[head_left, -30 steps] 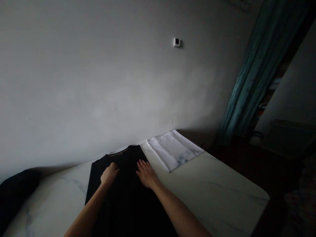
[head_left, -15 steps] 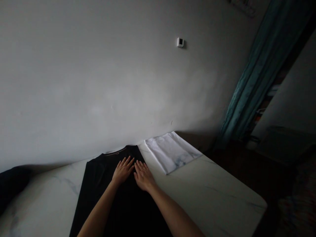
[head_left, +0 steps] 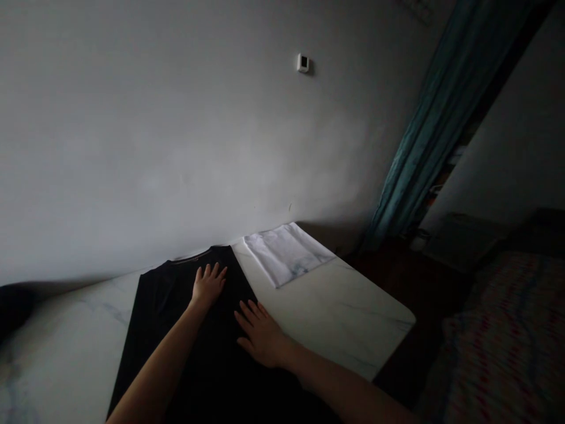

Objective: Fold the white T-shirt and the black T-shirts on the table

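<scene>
A black shirt [head_left: 176, 306] lies spread on the marble-patterned table [head_left: 353, 312], its neckline toward the wall and its sides in straight edges. My left hand [head_left: 209, 285] rests flat on its upper part, just below the collar, fingers spread. Lower down, near the shirt's right edge, my right hand [head_left: 260, 335] lies with fingers apart, palm down on the fabric. The shirt's lower part is very dark and partly hidden by my forearms. Beyond it to the right, a folded white cloth with bluish-grey marks [head_left: 286, 253] lies flat against the wall side.
The grey wall [head_left: 154, 129] borders the table's far edge and carries a small white device [head_left: 303, 63]. A dark item [head_left: 15, 309] sits at far left. On the right are a teal curtain [head_left: 410, 141] and a patterned cover [head_left: 494, 341].
My right hand has moved down the shirt, away from my left hand, which stays near the collar. The view has turned to the right, showing more of the patterned cover.
</scene>
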`<act>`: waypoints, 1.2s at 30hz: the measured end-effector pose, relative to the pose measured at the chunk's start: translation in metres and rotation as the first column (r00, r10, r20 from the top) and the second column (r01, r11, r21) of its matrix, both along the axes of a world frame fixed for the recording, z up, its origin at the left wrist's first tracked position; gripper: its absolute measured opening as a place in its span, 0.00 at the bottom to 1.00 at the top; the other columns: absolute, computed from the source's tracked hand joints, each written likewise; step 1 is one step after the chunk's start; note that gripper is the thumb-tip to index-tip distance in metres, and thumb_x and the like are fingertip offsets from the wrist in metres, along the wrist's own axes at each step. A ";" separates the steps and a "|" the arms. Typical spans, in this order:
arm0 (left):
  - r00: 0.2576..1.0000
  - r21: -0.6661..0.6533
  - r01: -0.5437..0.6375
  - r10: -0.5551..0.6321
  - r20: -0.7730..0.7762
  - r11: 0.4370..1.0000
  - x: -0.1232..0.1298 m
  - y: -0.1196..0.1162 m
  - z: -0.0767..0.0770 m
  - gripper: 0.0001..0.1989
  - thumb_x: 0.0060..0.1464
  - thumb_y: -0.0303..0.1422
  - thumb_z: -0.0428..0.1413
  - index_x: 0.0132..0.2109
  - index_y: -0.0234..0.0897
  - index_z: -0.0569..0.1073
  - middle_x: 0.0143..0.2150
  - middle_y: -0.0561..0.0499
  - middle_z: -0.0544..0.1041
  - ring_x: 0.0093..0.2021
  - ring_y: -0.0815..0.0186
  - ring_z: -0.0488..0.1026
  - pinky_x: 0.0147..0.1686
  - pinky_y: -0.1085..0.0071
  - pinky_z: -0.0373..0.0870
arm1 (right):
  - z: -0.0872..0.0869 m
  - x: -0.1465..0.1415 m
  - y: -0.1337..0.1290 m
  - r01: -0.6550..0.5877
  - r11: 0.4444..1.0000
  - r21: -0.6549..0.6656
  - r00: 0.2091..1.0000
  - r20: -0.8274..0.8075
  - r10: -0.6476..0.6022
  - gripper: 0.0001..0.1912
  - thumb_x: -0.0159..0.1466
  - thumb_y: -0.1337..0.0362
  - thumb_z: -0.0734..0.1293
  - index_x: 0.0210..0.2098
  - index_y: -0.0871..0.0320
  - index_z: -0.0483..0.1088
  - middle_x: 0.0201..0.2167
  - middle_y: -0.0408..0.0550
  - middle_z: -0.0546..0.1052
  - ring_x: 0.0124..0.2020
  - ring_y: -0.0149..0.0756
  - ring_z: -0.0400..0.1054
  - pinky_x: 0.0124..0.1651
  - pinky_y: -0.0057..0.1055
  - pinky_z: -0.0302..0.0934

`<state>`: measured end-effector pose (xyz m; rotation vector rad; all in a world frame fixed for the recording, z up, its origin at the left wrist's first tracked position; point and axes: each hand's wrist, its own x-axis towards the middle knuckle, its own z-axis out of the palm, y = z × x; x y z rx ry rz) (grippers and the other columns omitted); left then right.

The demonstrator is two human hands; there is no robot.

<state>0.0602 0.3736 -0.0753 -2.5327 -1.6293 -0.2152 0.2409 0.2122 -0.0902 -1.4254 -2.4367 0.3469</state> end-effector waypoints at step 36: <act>0.862 0.228 0.498 -0.506 -0.027 0.837 -0.036 -0.175 -0.049 0.25 0.65 0.44 0.46 0.66 0.46 0.61 0.68 0.49 0.63 0.67 0.58 0.60 0.63 0.56 0.61 | 0.026 0.006 -0.044 0.638 0.770 -0.010 0.761 0.161 -0.628 0.10 0.68 0.59 0.65 0.42 0.59 0.73 0.38 0.53 0.81 0.41 0.45 0.76 0.38 0.32 0.64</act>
